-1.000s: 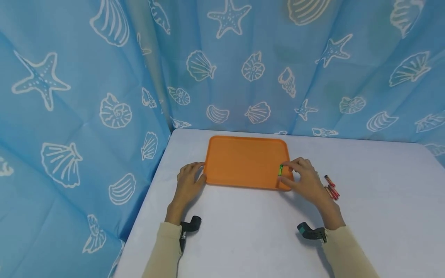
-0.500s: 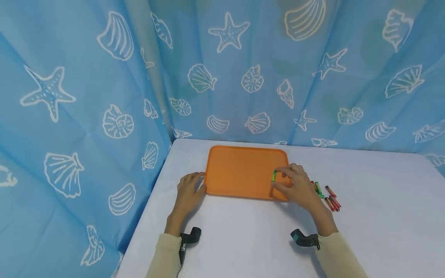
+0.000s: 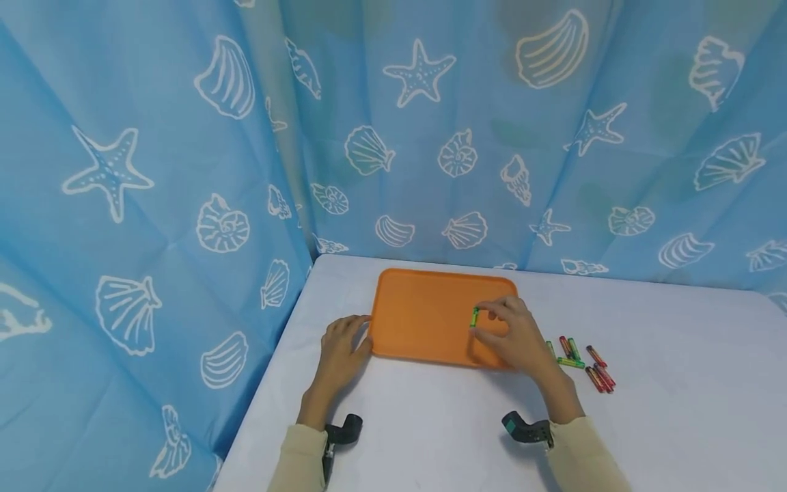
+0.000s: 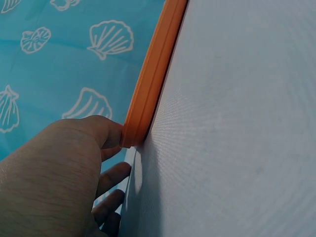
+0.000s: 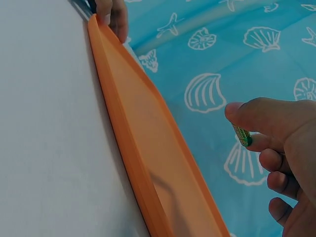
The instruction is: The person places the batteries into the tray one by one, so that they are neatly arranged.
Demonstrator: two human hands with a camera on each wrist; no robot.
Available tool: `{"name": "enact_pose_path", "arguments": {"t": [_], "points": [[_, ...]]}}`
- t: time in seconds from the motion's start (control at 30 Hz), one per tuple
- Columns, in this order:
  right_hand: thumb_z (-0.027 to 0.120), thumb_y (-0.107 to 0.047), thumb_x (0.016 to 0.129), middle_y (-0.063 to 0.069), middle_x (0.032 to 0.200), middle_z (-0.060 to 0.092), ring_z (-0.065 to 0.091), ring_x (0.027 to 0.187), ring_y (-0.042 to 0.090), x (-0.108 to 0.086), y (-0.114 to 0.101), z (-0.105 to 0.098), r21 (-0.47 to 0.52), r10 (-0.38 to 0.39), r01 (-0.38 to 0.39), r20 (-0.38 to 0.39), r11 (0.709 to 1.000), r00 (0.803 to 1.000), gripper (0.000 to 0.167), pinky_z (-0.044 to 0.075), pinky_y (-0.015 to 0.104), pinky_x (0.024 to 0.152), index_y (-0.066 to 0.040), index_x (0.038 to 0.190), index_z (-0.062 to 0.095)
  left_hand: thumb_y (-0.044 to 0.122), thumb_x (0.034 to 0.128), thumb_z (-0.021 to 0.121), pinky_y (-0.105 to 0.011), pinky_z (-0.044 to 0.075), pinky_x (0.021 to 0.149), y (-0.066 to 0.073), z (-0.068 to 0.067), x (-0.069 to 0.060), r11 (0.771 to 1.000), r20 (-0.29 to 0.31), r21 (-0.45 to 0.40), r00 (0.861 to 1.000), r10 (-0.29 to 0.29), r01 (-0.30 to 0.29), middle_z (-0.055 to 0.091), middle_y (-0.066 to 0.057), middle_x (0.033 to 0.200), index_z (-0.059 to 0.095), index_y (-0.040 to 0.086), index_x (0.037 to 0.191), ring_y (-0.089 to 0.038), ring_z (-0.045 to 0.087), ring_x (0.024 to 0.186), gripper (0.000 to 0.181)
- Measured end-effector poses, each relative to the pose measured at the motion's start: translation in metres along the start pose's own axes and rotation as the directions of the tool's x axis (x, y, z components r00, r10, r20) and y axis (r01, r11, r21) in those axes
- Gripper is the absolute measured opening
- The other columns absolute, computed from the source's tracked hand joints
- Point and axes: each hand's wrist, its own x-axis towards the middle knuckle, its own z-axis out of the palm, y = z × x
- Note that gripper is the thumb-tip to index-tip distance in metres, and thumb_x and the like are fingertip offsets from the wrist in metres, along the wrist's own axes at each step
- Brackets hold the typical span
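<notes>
A small green battery is pinched between the thumb and index finger of my right hand, held above the right part of the orange tray. In the right wrist view the battery shows below the thumb tip, its other end partly hidden. The other right fingers are bent and hold nothing. My left hand touches the left edge of the tray near its front corner. In the left wrist view the left thumb meets the rim, while the other fingers lie loosely apart, partly hidden.
Several green batteries and red ones lie on the white table right of the tray, partly behind the right forearm. A blue curtain with white shells and starfish hangs behind and to the left.
My right hand has moved left with the green battery, further over the tray, revealing more batteries behind it. The left hand stays at the tray edge. The head view has tilted upward.
</notes>
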Motion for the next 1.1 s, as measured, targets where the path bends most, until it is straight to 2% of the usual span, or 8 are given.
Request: {"name": "enact_pose_path", "arguments": {"t": [0.27,0.43,0.67,1.1], "points": [[0.082,-0.023,0.084,0.006,0.104,0.053,0.049,0.098,0.022,0.012,-0.008,0.016,0.009,0.020,-0.020,0.018,1.000,1.000,0.043,0.046,0.041,0.080,-0.007,0.122,0.068,0.024,0.0983,0.061,-0.056,0.022,0.114,0.000,-0.002,-0.001,1.000,-0.007,-0.009,1.000,-0.009,0.009,0.051,-0.011,0.143,0.059,0.015,0.138,-0.033,0.032,0.140,0.041],[0.083,-0.026,0.084,0.005,0.103,0.054,0.049,0.098,0.022,0.019,-0.016,0.023,-0.006,-0.005,0.005,0.005,1.000,1.000,0.044,0.046,0.041,0.080,-0.007,0.121,0.069,0.024,0.0980,0.061,-0.055,0.020,0.115,0.001,-0.002,-0.002,1.000,-0.016,-0.015,1.000,-0.013,0.012,0.051,-0.011,0.143,0.059,0.016,0.138,-0.032,0.032,0.140,0.041],[0.083,-0.023,0.084,0.010,0.104,0.057,0.050,0.096,0.025,0.029,-0.022,0.032,0.033,-0.055,0.054,0.016,0.998,0.998,0.042,0.043,0.043,0.082,-0.006,0.120,0.069,0.021,0.0974,0.062,-0.057,0.023,0.113,0.005,-0.002,-0.001,0.999,-0.025,-0.026,0.999,0.031,-0.032,0.052,-0.012,0.140,0.060,0.013,0.136,-0.034,0.033,0.138,0.039],[0.080,-0.030,0.086,0.006,0.106,0.056,0.048,0.101,0.022,0.047,-0.032,0.057,0.037,-0.031,0.029,0.071,0.999,0.997,0.041,0.044,0.041,0.083,-0.012,0.121,0.069,0.024,0.0976,0.062,-0.057,0.027,0.112,0.006,-0.002,0.000,1.000,-0.020,-0.010,1.000,-0.014,0.014,0.051,-0.009,0.142,0.061,0.016,0.136,-0.032,0.033,0.139,0.039]]}}
